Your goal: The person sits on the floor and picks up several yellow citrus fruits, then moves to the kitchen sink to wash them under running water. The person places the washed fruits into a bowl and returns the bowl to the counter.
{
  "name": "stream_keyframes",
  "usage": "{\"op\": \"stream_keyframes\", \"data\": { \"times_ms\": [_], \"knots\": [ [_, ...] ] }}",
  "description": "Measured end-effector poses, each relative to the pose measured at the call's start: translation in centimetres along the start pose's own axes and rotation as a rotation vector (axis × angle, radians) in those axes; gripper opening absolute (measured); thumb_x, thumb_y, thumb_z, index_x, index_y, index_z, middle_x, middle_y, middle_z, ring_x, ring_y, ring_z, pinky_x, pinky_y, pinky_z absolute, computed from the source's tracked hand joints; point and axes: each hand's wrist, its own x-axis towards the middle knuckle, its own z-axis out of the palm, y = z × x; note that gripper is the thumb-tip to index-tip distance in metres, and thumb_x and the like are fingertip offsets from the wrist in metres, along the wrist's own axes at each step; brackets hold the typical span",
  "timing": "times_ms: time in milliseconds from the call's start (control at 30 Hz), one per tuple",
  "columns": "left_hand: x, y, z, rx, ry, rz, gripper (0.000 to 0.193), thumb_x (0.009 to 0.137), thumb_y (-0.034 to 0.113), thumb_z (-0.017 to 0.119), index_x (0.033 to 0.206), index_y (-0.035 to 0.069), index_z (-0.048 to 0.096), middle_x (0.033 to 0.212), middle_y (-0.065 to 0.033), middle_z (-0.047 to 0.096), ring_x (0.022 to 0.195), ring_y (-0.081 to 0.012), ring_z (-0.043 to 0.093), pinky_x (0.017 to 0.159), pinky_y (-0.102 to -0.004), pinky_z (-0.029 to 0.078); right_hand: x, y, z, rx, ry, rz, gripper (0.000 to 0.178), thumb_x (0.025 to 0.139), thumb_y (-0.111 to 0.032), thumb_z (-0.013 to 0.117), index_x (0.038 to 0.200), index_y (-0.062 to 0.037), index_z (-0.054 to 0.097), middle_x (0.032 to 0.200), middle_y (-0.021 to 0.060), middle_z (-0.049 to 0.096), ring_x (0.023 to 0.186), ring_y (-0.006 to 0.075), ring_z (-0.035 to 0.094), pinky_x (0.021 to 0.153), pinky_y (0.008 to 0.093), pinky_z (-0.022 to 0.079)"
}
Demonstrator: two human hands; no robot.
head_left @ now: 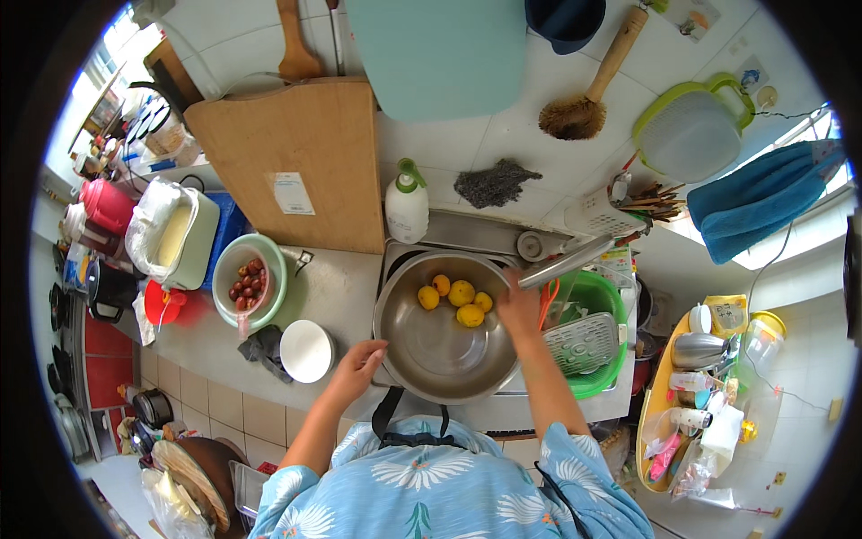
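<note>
A white tiled wall (431, 144) is rising behind a pale grey worktop (346, 292), with a large brown wooden board (296, 135) leaning at far left. A wide, round, shiny stainless-steel basin (446, 355) is sitting over the steel sink (480, 234) in the middle, pale reflections glinting on its smooth inside. Five small, rounded yellow fruits (461, 292) are lying in its far half, their bright skins tending toward orange, one showing a dark spot. The left hand (361, 364) is hanging just beside the left rim, its grip slightly apart and holding nothing visible. The right hand (519, 310) is reaching over the far right rim beside a silver metal tap (567, 260); its fingers are blurring, so I cannot tell its grip. A bright green plastic tub (612, 364) is standing at right.
</note>
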Motion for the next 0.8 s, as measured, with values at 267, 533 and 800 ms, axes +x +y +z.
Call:
{"op": "stream_keyframes", "data": {
  "times_ms": [267, 533, 800],
  "knots": [
    [10.1, -1.3, 4.7, -0.085, -0.174, -0.298, 0.042, 0.100, 0.032, 0.051, 0.134, 0.007, 0.051, 0.129, -0.0090, 0.056, 0.119, -0.0195, 0.053, 0.097, -0.0358, 0.044, -5.2, -1.4, 11.7, -0.101, -0.324, 0.346, 0.054, 0.082, -0.024, 0.065, 0.132, -0.0086, 0.051, 0.127, 0.0199, 0.055, 0.099, 0.0385, 0.062, 0.084, 0.0457, 0.050],
    [14.7, -2.1, 9.2, -0.173, 0.012, -0.375, 0.034, 0.097, 0.028, 0.056, 0.126, 0.009, 0.057, 0.116, -0.0072, 0.061, 0.104, -0.0180, 0.057, 0.086, -0.0337, 0.047, -5.6, -8.2, 12.3, 1.115, -0.410, 1.064, 0.048, 0.096, -0.045, 0.047, 0.119, -0.0029, 0.046, 0.090, 0.0152, 0.062, 0.072, 0.0258, 0.065, 0.050, 0.0426, 0.052],
    [17.8, -5.0, 10.5, -0.143, 0.097, -0.203, 0.031, 0.100, 0.026, 0.044, 0.111, 0.004, 0.062, 0.104, -0.0131, 0.066, 0.088, -0.0263, 0.065, 0.076, -0.0375, 0.052, -3.6, -13.4, 8.5, 1.278, -0.028, 1.044, 0.039, 0.100, -0.045, 0.039, 0.116, -0.0105, 0.048, 0.067, 0.0051, 0.058, 0.048, 0.0204, 0.058, 0.037, 0.0301, 0.045]
  ]
}}
